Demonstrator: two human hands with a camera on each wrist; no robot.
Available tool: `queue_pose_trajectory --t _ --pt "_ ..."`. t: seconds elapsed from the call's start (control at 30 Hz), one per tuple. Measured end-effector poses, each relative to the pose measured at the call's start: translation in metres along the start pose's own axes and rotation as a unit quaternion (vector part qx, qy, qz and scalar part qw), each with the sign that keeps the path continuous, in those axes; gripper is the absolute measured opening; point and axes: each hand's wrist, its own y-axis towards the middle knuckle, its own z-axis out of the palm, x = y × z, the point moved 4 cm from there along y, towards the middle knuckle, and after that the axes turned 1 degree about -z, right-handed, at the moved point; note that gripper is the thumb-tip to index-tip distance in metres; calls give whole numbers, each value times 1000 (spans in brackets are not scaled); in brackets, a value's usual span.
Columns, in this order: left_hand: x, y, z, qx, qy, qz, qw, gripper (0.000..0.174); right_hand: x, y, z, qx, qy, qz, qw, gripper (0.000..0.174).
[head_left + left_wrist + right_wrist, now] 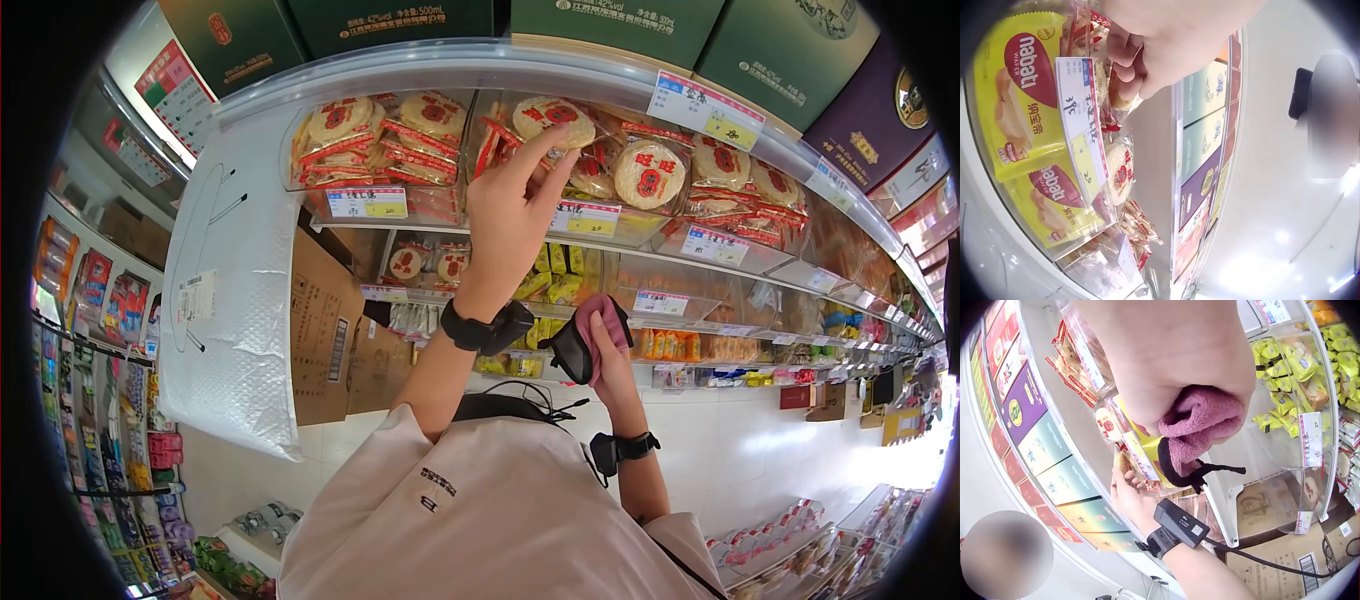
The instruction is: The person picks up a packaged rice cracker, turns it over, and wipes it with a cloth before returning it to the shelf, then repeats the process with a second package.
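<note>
My left hand [515,215] reaches into the upper shelf bin and pinches the edge of a round, clear-wrapped rice cracker [553,118] with red print. In the left wrist view the curled fingers of the left hand [1157,47] hide most of that cracker. Another wrapped rice cracker [648,175] leans at the front of the neighbouring bin. Lower and to the right, my right hand [612,365] grips a folded pink-purple cloth [1207,415] with black edging and a dark grey side, held in front of the lower shelves.
Price tags [368,203] line the clear bin fronts. Green boxes [615,30] stand on the top ledge. A white padded bag [225,320] and cardboard boxes [322,320] are at the left. Yellow snack packs [1282,369] fill lower bins. A cable [535,395] hangs near my torso.
</note>
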Motion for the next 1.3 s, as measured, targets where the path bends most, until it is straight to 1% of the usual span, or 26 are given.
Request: queue_pose_trajectory --t 0.1,0.2,0.4,0.5,0.6,0.7,0.8,0.9,1.03,1.07,1.1,1.17,1.3 --pt "1 2 5 4 21 8 1000 32 -1 4 -5 -1 -4 -4 1000 37" --pt "-2 8 4 11 27 2 1000 29 0 3 -6 -1 -18 -2 1000 35" --pt "-4 7 3 42 0 -6 999 33 -1 7 -6 8 6 -2 1000 31" --pt "-6 5 -1 52 -16 -18 998 37 -1 7 -7 -2 -10 2 1000 30" --pt "-13 -3 -14 42 -45 -46 997 36 -1 9 -7 8 -8 0 1000 30" --pt "-12 -24 -42 1 -28 -11 1000 28 0 9 -5 -17 -14 -7 1000 30" --pt "-6 -47 -75 -42 -49 -46 997 13 -3 10 -11 -12 -17 19 1000 29" --pt "17 -65 -101 -21 -75 -127 989 8 -8 12 -9 -6 -11 19 1000 31" --pt "67 -81 -118 34 -58 -241 968 6 -19 15 -4 -14 -16 38 999 29" --pt "80 -86 -121 53 -5 -277 959 7 -21 16 -1 -14 -15 44 999 31" --pt "96 -92 -125 54 21 -271 961 7 -22 16 2 -12 -16 50 999 34" --pt "132 -106 -132 53 75 -260 961 8 -26 18 1 -11 -37 62 997 35" --pt "176 -121 -145 18 185 -256 949 11 -32 17 8 -31 -71 84 993 34"
